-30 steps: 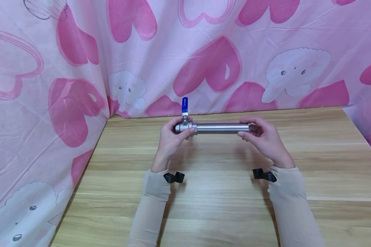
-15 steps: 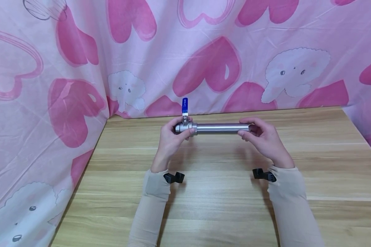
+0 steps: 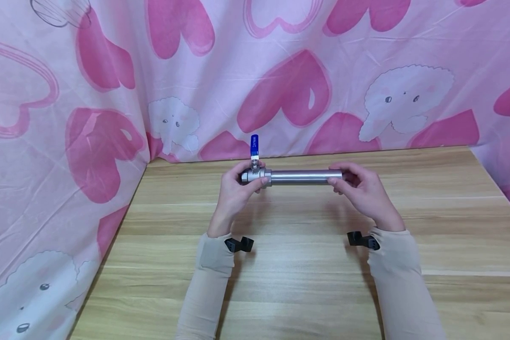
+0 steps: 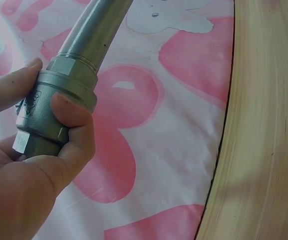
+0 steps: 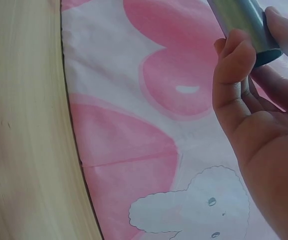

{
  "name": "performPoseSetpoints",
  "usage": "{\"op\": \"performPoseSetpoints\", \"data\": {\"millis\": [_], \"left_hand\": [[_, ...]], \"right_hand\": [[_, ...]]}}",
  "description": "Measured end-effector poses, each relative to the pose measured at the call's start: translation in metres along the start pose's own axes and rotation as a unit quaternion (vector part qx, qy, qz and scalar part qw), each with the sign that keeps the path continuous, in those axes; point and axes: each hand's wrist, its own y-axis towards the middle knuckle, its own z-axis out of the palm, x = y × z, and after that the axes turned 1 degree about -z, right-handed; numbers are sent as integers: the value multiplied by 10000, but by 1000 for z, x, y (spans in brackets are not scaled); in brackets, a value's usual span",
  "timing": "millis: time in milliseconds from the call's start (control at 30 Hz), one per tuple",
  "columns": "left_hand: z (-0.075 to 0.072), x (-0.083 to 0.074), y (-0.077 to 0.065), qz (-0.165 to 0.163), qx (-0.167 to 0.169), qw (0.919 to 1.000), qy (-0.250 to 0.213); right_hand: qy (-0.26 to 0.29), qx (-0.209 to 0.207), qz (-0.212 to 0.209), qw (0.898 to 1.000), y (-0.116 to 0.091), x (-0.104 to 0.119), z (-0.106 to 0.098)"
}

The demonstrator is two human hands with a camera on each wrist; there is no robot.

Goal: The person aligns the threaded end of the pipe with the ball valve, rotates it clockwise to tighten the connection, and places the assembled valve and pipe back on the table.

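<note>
My left hand (image 3: 233, 189) grips a metal ball valve (image 4: 44, 107) between thumb and fingers. Its blue lever handle (image 3: 254, 145) points up toward the curtain, square to the pipe. A smooth steel pipe (image 3: 301, 177) runs rightward from the valve, its end seated in the valve's hex collar. At the pipe's far end, my right hand (image 3: 365, 189) pinches it between thumb and fingers, the round end (image 5: 268, 56) showing just past the fingertips in the right wrist view. Both hands hold the joined piece level over the table.
The wood-grain table (image 3: 297, 274) lies beneath both forearms. A pink curtain (image 3: 221, 85) with hearts and white cartoon animals hangs along the table's back and left edges. Small black wrist cameras (image 3: 240, 244) sit on the sleeves.
My right thumb shifts very slightly along the pipe. Otherwise the hands, valve and pipe stay in nearly the same place.
</note>
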Motion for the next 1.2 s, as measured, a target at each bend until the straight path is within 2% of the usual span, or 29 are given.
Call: {"op": "performPoseSetpoints", "data": {"millis": [400, 633, 800, 933, 1067, 1200], "left_hand": [[1, -1, -2, -131, 68, 9999, -40], [0, -2, -2, -179, 131, 9998, -21], [-5, -4, -3, -312, 389, 9983, 292], [-9, -3, -2, -236, 705, 9956, 574], [-10, -1, -1, -83, 964, 9934, 618], [-12, 1, -1, -130, 1014, 9927, 647]], "right_hand": [[72, -69, 48, 9999, 0, 0, 1], [153, -191, 230, 9994, 0, -1, 2], [376, -357, 32, 9986, 1, -3, 4], [457, -453, -34, 9979, 1, -5, 4], [508, -490, -40, 9975, 1, -6, 4], [637, -471, -42, 9968, 3, -8, 5]]}}
